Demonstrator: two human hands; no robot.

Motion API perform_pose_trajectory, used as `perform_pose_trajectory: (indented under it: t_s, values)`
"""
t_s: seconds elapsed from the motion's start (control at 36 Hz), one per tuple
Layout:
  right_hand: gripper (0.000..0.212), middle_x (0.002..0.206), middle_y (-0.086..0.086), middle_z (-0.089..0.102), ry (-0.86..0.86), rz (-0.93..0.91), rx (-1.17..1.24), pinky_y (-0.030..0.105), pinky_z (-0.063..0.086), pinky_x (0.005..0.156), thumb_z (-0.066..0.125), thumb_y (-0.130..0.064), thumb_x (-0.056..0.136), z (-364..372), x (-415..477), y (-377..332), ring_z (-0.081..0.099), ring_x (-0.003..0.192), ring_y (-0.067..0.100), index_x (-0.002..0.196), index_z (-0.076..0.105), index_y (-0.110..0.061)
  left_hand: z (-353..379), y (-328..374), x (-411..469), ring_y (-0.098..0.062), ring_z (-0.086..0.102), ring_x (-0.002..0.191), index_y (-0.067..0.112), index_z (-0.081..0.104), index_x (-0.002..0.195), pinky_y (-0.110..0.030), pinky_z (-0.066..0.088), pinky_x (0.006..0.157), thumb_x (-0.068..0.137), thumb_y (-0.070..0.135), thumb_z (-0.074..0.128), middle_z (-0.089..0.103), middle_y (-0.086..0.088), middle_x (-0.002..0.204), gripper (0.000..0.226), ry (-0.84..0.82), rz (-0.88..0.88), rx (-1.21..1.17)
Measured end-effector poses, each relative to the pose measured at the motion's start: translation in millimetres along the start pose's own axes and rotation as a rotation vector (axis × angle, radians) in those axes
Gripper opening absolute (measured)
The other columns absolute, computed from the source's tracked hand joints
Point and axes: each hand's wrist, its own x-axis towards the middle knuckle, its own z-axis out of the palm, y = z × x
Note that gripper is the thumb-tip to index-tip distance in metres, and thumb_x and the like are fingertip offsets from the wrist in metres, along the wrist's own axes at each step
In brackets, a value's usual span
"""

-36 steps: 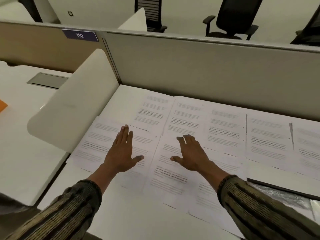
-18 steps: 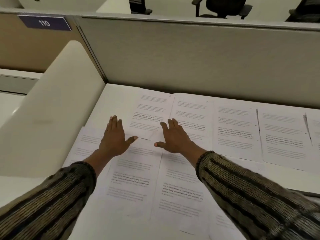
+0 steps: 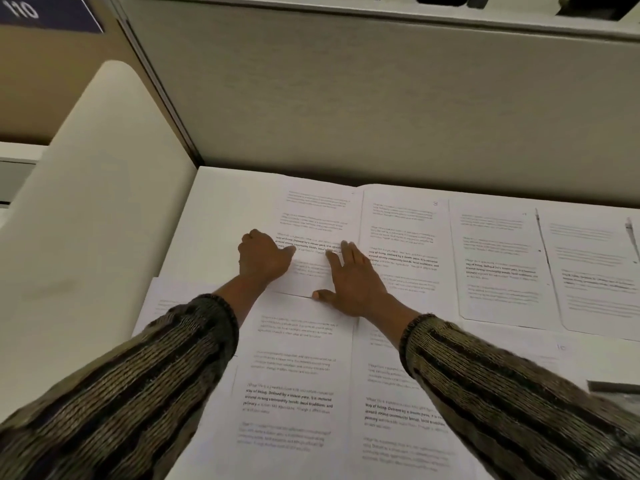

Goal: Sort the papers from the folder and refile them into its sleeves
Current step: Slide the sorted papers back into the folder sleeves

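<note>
Closest to me, the near sheets (image 3: 294, 393) lie under both sleeves on the desk (image 3: 225, 202), bold lines reading "way of living. Defined by a slower pace". Beyond them, the left hand (image 3: 263, 261) curls its fingers at the far sheet's (image 3: 318, 216) left edge, thumb on top, apparently pinching it. The right hand (image 3: 353, 282) lies flat on that sheet, fingers straight, thumb spread. Past the fingertips stands a partition (image 3: 381, 98) and a sign (image 3: 45, 12) reading "110".

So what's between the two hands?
Only the white printed paper sheet both touch: the left hand at its left edge, the right hand flat on it. Head view shows it.
</note>
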Motion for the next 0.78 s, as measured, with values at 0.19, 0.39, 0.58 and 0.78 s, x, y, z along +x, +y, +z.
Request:
perform_pose_trajectory:
  t_s: [0.19, 0.39, 0.58, 0.78]
  values:
    - [0.100, 0.173, 0.019, -0.007, 0.035, 0.013, 0.111, 0.049, 0.007, 0.130, 0.051, -0.071, 0.097, 6, -1, 2, -0.008, 0.161, 0.035, 0.167, 0.009, -0.013, 2, 14, 20, -0.038, 0.050, 0.136, 0.001, 0.046, 0.149, -0.052, 0.048, 0.111, 0.084, 0.049, 0.084, 0.046, -0.018, 0.152, 0.090, 0.004, -0.198, -0.191]
    - [0.091, 0.173, 0.015, 0.006, 0.120, 0.020, 0.236, 0.049, 0.017, 0.129, 0.057, -0.063, 0.098, 10, 1, 5, 0.003, 0.160, 0.032, 0.165, 0.018, -0.014, -10, 13, 31, -0.033, 0.062, 0.100, 0.006, 0.058, 0.104, -0.038, 0.056, 0.088, 0.082, 0.023, 0.091, 0.064, -0.011, 0.106, 0.043, -0.067, -0.297, -0.396]
    - [0.075, 0.162, 0.009, 0.029, 0.225, 0.057, 0.402, 0.044, 0.036, 0.119, 0.069, -0.046, 0.097, 3, 5, 7, 0.024, 0.150, 0.026, 0.157, 0.036, -0.015, -25, 7, 33, -0.028, 0.073, 0.091, 0.006, 0.067, 0.090, -0.036, 0.062, 0.075, 0.085, 0.018, 0.090, 0.075, -0.010, 0.101, 0.027, -0.097, -0.180, -0.364]
    - [0.071, 0.148, 0.004, 0.050, 0.409, 0.218, 0.699, 0.041, 0.043, 0.112, 0.076, -0.048, 0.092, -10, 6, 8, 0.044, 0.137, 0.022, 0.149, 0.047, -0.019, -47, 16, 9, -0.024, 0.073, 0.089, 0.008, 0.074, 0.095, -0.031, 0.057, 0.073, 0.093, 0.017, 0.082, 0.076, -0.003, 0.098, 0.012, -0.043, -0.037, -0.511]
